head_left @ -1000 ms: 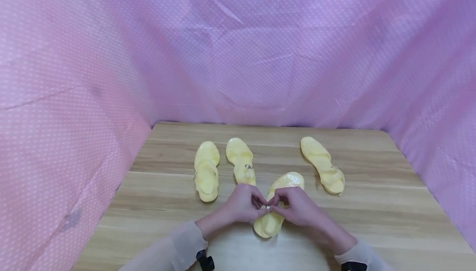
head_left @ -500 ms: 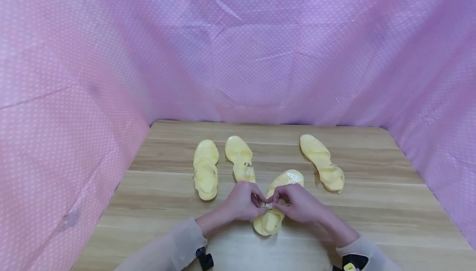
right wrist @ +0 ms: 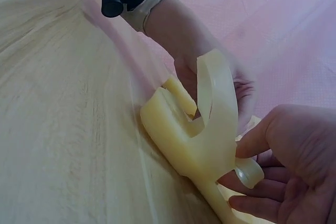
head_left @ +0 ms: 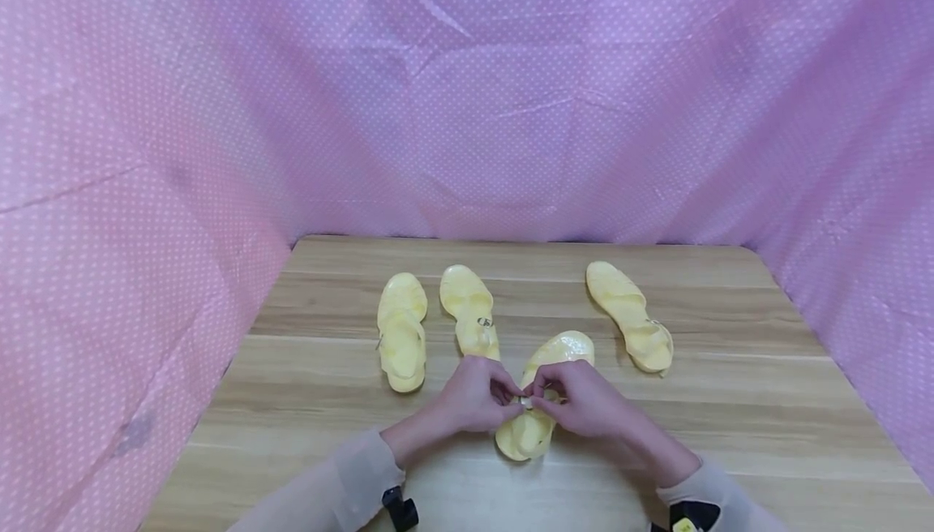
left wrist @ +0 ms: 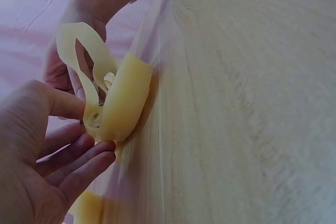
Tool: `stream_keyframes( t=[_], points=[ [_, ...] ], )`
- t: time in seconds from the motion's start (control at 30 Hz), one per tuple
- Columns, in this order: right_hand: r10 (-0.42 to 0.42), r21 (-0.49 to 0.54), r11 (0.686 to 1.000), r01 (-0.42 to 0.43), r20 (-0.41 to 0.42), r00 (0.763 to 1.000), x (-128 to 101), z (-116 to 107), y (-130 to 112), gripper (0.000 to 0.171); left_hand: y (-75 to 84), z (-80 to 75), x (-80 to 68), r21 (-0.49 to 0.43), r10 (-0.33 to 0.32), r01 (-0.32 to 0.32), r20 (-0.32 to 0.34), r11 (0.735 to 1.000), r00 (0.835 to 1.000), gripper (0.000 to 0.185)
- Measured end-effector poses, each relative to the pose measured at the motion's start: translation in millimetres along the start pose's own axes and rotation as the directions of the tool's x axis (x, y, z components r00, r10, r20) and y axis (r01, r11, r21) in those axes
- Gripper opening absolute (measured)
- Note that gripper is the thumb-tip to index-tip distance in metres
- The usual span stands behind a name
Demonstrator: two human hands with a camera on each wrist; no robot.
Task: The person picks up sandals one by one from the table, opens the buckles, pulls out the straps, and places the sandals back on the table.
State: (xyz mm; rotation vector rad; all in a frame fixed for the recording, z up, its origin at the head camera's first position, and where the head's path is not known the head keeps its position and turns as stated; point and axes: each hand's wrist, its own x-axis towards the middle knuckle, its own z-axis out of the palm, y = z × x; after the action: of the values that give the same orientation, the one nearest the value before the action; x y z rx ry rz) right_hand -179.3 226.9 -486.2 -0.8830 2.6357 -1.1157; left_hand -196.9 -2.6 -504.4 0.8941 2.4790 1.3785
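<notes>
The work surface is a wooden table (head_left: 730,402) with a pale, streaked grain running left to right. Pink cloth (head_left: 467,110) printed with small white dots encloses it on the left, back and right sides; creases and fold lines show in the back panel. No brand, label or writing can be read on any item.

Four yellow sandals lie on the table. The near sandal (head_left: 558,349) sits at the centre front, toe pointing away and slightly right, heel toward the person. Both hands meet over its strap (right wrist: 215,93). The left hand (head_left: 474,394) pinches the strap end between thumb and fingertips; the right hand (head_left: 584,402) pinches the small buckle (right wrist: 248,172) with thumb and fingers curled. The wrist views show the strap lifted in an upright loop above the sole.

The left sandal (head_left: 400,331) and the middle sandal (head_left: 469,309) lie side by side behind the left hand. The right sandal (head_left: 629,315) lies well apart at the back right, angled.

Light sleeves (head_left: 350,475) cover both forearms, each carrying a black wrist mount (head_left: 400,508).
</notes>
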Motion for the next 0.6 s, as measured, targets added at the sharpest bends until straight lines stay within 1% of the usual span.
stream_keyframes(
  t=[0.17,0.37,0.43,0.5,0.6],
  points=[
    [-0.014,0.007,1.0,0.013,0.042,0.999,0,-3,4,0.015,-0.4,0.0,-0.7,-0.032,-0.024,0.024,0.006,0.999,1.0,0.01],
    [-0.031,0.032,0.999,0.028,0.088,0.996,0,-6,8,0.019,-2.3,0.0,-1.4,-0.049,-0.008,0.008,-0.008,0.999,1.0,0.009],
    [-0.022,0.041,0.999,0.019,0.077,0.997,0,-7,7,0.019,-1.5,-0.5,-2.0,-0.047,-0.004,0.004,-0.012,0.999,1.0,0.01],
    [-0.012,0.06,0.998,0.009,0.045,0.999,2,-6,4,0.016,1.1,-2.3,-3.0,-0.037,-0.004,0.003,-0.021,0.999,1.0,0.016],
    [0.006,0.066,0.998,-0.006,-0.007,1.0,8,-1,-5,0.01,9.5,-9.0,-5.6,-0.003,0.02,-0.02,-0.063,1.0,0.998,0.028]
  ],
)
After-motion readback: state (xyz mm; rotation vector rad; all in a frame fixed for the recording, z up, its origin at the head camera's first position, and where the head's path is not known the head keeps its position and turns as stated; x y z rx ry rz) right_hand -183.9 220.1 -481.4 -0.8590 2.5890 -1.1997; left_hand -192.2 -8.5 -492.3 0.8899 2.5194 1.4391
